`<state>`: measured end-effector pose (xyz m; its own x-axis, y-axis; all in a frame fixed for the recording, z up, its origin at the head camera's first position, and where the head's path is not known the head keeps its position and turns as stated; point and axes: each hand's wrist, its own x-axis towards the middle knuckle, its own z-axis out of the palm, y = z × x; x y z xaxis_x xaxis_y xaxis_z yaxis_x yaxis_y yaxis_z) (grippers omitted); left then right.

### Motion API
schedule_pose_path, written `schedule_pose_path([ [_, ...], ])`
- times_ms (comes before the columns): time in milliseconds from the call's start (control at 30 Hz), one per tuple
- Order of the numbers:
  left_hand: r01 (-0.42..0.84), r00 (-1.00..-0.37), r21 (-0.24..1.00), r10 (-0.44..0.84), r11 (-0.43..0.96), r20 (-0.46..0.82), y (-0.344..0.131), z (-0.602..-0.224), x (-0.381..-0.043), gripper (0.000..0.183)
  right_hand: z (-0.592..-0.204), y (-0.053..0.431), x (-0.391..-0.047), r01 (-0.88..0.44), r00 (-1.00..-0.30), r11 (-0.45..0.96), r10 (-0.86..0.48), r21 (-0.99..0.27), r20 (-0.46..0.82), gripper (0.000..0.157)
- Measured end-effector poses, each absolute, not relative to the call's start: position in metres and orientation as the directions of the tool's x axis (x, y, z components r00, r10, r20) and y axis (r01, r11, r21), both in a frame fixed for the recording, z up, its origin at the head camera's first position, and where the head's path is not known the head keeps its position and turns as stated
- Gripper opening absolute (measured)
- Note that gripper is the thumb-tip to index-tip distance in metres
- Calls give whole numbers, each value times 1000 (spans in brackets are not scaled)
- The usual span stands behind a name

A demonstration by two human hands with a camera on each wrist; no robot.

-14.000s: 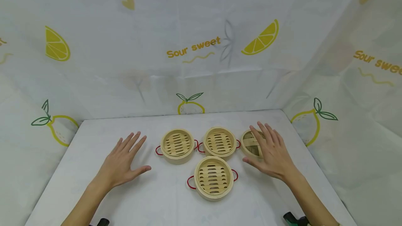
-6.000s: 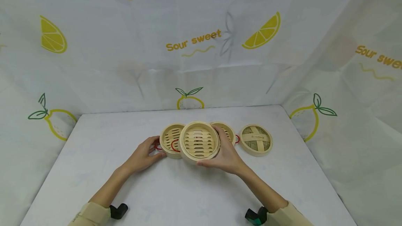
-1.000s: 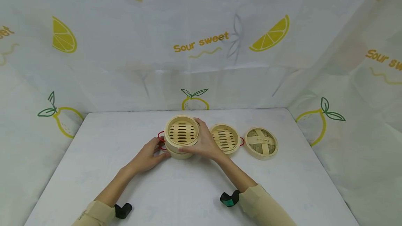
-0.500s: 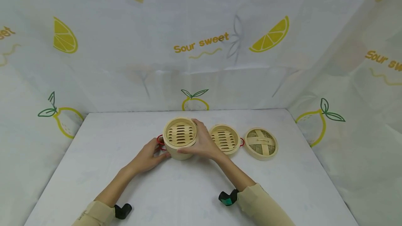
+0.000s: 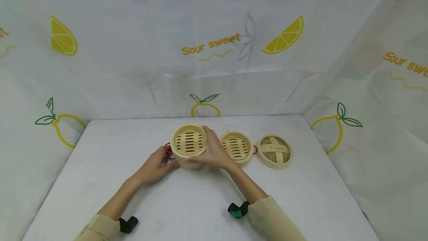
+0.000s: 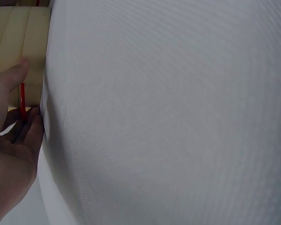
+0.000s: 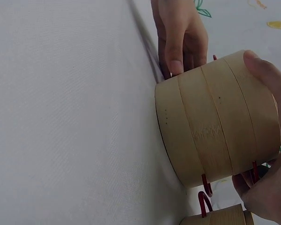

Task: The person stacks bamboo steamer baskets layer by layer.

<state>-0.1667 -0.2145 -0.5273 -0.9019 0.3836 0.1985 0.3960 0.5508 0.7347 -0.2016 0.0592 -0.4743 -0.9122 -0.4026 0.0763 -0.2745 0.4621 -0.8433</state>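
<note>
Two round bamboo steamer baskets stand stacked left of centre in the head view. My right hand (image 5: 215,153) grips the upper basket (image 5: 190,142), thumb on its near side and fingers round its right side. Its slatted floor faces up, and the right wrist view shows its wall flush on the lower basket (image 7: 187,126). My left hand (image 5: 155,168) holds the lower basket at its left side by a red handle (image 6: 23,101), with the thumb against the wall in the left wrist view. The stack's right handles are hidden in the head view.
A third steamer basket (image 5: 236,148) with red handles stands just right of the stack. Beyond it on the right lies a woven bamboo lid (image 5: 275,151). The white table (image 5: 187,211) meets a lemon-print cloth (image 5: 150,84) at the back.
Earlier the front basket stood alone; my right hand lifted it over the left one, which my left hand took hold of. Within the last second it has settled down and lined up with it.
</note>
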Motion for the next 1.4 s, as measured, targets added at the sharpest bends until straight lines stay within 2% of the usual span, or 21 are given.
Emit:
schedule_pose_path([
  [867, 399, -899, 736, 393, 547, 196, -214, -527, -169, 62, -475, 60, -201, -275, -911, 468, -406, -840, 72, 128],
  [1233, 405, -896, 737, 397, 541, 202, -215, -531, -169, 66, -472, 61, -197, -251, -916, 530, -402, -810, 20, 143],
  [1400, 426, -890, 714, 398, 556, 221, -214, -529, -168, 64, -469, 63, -196, -286, -904, 555, -426, -781, 28, 142],
])
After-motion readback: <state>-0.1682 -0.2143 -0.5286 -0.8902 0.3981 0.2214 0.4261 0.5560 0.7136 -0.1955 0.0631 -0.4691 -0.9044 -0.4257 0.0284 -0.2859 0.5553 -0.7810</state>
